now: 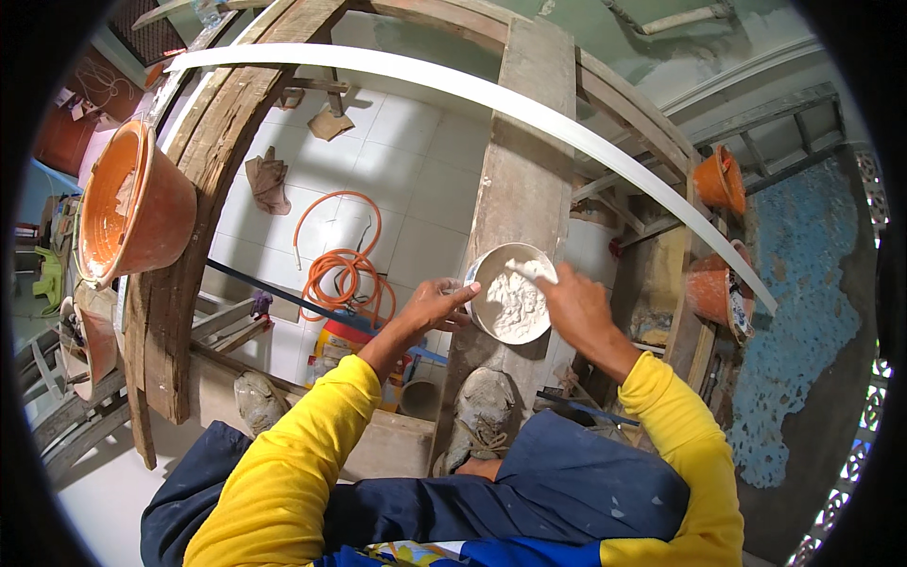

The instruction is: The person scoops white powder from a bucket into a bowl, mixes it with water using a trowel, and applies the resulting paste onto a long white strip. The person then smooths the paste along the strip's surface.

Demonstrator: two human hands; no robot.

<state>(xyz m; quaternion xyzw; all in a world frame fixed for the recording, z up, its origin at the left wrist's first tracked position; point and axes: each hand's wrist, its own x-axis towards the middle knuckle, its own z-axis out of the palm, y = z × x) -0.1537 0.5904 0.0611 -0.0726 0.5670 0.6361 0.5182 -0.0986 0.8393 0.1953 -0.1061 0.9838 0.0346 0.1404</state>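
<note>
My left hand grips the rim and side of a round bowl of thick white paste. My right hand is closed on a mixing tool, whose paste-covered end sits inside the bowl; its exact shape is unclear. The bowl is just above a long, worn plank, where one of my shoes rests. A long white strip stretches across the beams beyond the bowl.
An orange bucket is on the left beam; two smaller buckets are at right. Below lie a coiled orange hose and a brown cloth on tiles. A metal ladder stands at upper right.
</note>
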